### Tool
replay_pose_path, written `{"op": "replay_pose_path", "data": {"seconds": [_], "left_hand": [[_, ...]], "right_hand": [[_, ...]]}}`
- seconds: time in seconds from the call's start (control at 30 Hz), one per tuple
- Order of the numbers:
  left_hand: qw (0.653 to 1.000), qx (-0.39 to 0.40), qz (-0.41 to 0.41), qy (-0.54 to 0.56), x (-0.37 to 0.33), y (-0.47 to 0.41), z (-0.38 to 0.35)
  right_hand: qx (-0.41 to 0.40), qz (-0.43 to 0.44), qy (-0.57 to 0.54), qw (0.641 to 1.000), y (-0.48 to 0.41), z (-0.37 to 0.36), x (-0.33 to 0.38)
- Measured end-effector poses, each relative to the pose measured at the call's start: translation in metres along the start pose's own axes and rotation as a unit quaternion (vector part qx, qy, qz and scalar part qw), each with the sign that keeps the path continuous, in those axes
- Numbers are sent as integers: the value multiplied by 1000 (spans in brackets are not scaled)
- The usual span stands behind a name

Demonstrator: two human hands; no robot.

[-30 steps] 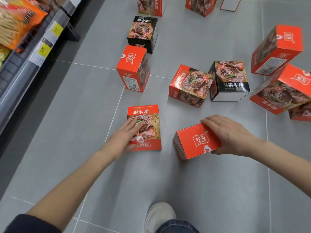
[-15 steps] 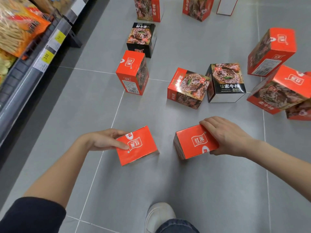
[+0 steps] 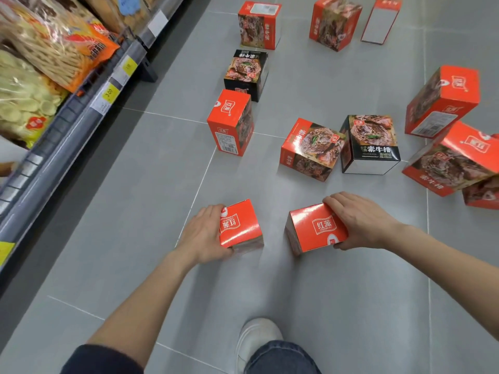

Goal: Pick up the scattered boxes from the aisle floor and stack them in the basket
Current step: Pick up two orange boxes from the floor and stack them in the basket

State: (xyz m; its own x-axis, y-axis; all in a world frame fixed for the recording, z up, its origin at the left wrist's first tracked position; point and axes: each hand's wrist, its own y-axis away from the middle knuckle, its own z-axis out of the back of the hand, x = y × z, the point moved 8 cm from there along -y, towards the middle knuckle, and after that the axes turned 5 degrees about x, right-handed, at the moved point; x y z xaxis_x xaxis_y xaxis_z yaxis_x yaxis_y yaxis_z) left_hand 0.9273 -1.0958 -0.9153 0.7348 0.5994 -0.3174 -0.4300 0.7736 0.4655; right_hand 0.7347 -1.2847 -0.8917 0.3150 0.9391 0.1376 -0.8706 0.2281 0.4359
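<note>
- L side: left hand (image 3: 201, 236) has its grip closed round the left red box (image 3: 239, 225) from the box's left end, w/ the thumb at the near edge. The box is tilted and low at the floor (image 3: 135, 211); can't tell if it's touching or just off.
- R side: right hand (image 3: 361, 220) grips the right red box (image 3: 317, 228) from its right end, fingers curled over the far top edge, thumb on the near edge. Logo face is up. Also low; contact w/ the tiles is unclear.
- The 2 boxes are near each other but apart, just ahead of the white shoe (image 3: 256, 338).
- Step in hand, as I read it: lifting both at once, one per hand.
- To do it well: each hold is at one end only, so the box could pivot. Squeeze near the corners, firm but not crushing; thin card prob. dents easily. Lift straight up and keep them level.
- Basket isn't in view, so find it first, then carry the boxes close to the body.
- Stack them flat w/ edges lined up, to leave room for the rest.
- Plenty left, so prob. early in the task: upright red box (image 3: 229, 122), black box (image 3: 247, 72) behind it, tilted red box (image 3: 310, 148) next to the black-and-white box (image 3: 370, 143), more at right and far end.
- Watch out: the shelf (image 3: 67, 122) is close on the L side, and there are loose boxes ahead. Mind feet & elbows when standing up.
</note>
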Motion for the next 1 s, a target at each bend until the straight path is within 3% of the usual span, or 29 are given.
{"op": "replay_pose_path", "data": {"seconds": [0.23,0.47,0.77,1.0], "left_hand": [[997,36,-18,-68,-29,44,72],[1000,16,-4,-27,-48,143,210],[997,-66,28,-23,-92,353,435],[981,-145,127,31,-116,558,506]], "right_hand": [[62,-9,29,998,6,55,26],[26,-13,-49,998,72,220,71],[-77,80,-55,992,204,493,179],[-89,187,-35,978,305,597,288]]}}
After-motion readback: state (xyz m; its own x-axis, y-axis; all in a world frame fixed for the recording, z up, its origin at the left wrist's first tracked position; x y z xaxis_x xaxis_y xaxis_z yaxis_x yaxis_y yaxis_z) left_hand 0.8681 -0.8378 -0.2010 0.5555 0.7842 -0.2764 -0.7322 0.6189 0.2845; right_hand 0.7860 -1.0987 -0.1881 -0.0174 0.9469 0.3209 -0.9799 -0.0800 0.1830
